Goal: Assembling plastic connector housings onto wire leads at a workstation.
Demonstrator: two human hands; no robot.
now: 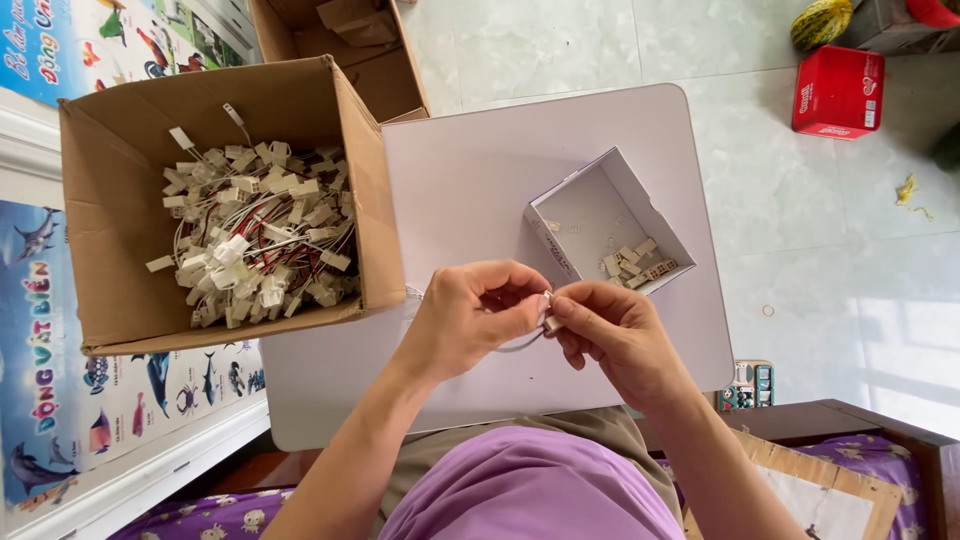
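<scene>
My left hand [470, 315] and my right hand [612, 330] meet over the near part of a small white table [470, 170]. Together they pinch a small white connector [547, 310] with thin wires looping below my left fingers. Left of my hands stands a brown cardboard box [110, 200] holding a heap of white connectors with red and black wires [255, 235]. Just beyond my right hand sits a small white open box [585, 215] with several small beige plastic pieces [635, 265] in its near corner.
A second cardboard box [340, 40] stands behind the big one. On the tiled floor at the right lie a red crate [838, 92] and a striped melon [820, 22]. Picture posters [60, 390] cover the left. A dark wooden frame [880, 430] is at lower right.
</scene>
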